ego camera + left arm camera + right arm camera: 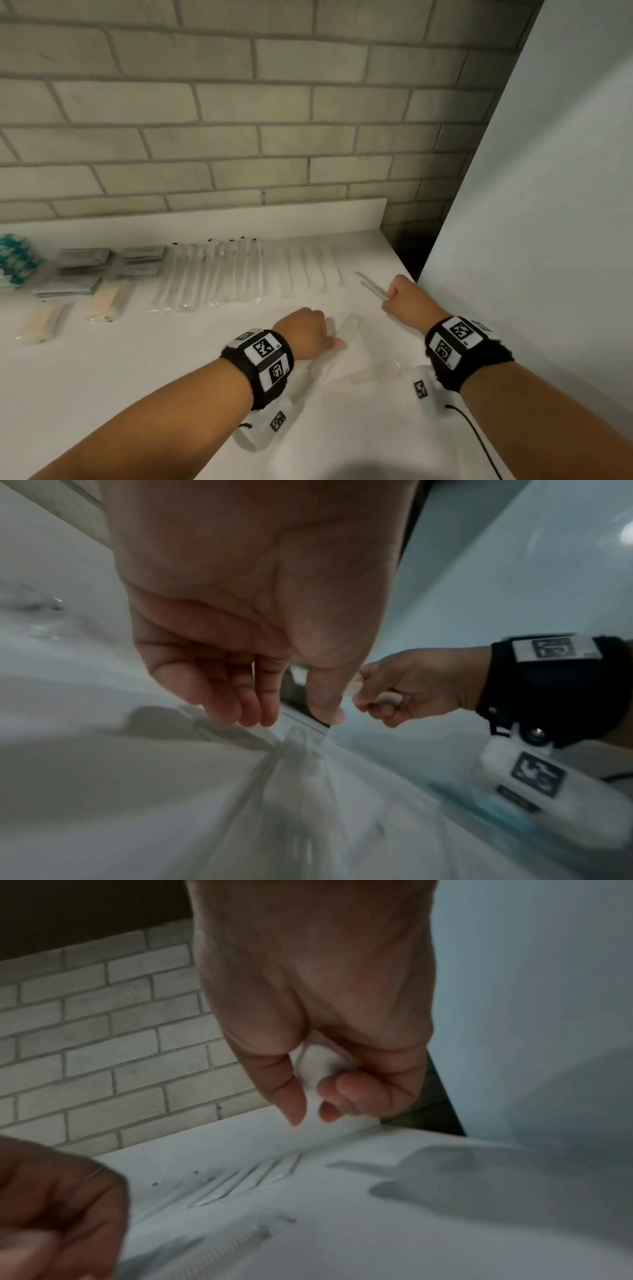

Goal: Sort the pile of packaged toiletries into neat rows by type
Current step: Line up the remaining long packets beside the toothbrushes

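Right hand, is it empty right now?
No, the right hand pinches a small white packet between thumb and curled fingers.

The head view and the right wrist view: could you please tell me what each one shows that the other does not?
Only the head view shows the sorted rows along the back of the white table: teal-patterned packets, grey flat sachets and long clear-wrapped sticks.

Only the right wrist view shows the right hand's fingers curled round a small white wrapped item.

Both show the right hand, the left hand, the grey brick wall and the table.
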Demonstrator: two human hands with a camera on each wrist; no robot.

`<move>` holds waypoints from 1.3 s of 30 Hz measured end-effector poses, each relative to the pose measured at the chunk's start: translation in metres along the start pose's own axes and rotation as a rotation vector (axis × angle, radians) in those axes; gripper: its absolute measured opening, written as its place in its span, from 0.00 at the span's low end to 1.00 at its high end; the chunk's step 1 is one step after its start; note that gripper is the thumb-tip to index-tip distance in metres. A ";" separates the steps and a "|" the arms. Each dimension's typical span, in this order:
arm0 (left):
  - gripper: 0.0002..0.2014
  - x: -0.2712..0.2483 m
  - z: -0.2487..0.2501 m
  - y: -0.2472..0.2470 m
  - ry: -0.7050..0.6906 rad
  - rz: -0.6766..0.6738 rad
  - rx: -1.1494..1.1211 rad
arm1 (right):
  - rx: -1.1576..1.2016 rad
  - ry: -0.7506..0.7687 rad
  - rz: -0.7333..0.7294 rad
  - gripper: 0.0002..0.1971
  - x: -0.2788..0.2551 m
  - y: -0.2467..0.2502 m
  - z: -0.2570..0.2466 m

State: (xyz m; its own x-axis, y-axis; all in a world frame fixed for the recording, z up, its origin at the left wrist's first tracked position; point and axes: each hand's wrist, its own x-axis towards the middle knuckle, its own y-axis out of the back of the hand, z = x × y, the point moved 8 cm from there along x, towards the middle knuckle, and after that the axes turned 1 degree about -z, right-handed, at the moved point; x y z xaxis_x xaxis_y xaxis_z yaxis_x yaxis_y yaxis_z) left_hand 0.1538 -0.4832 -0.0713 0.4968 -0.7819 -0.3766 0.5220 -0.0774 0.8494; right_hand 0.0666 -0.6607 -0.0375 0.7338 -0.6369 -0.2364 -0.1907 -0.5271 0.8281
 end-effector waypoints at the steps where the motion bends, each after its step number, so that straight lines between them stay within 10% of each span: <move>1: 0.26 0.010 0.000 0.007 0.005 0.053 -0.008 | 0.020 -0.022 0.005 0.10 0.011 -0.002 -0.003; 8: 0.19 0.072 0.004 0.047 -0.006 0.305 0.178 | -0.263 0.153 -0.150 0.26 0.069 -0.019 -0.022; 22: 0.25 0.136 -0.003 0.052 0.006 0.146 0.371 | -0.452 0.374 -0.398 0.32 0.129 -0.050 -0.030; 35: 0.25 0.129 0.005 0.056 0.024 0.089 0.442 | -0.093 0.473 -0.161 0.21 0.113 -0.015 -0.041; 39: 0.27 0.129 0.006 0.060 0.011 0.052 0.476 | -0.359 0.584 -0.585 0.21 0.047 -0.055 -0.053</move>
State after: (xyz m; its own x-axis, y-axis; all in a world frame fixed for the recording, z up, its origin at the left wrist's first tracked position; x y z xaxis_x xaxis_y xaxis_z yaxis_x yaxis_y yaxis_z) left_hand 0.2449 -0.5927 -0.0666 0.5222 -0.7860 -0.3309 0.1222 -0.3151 0.9412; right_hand 0.1467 -0.6318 -0.0672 0.8828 0.1164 -0.4552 0.4604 -0.4075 0.7887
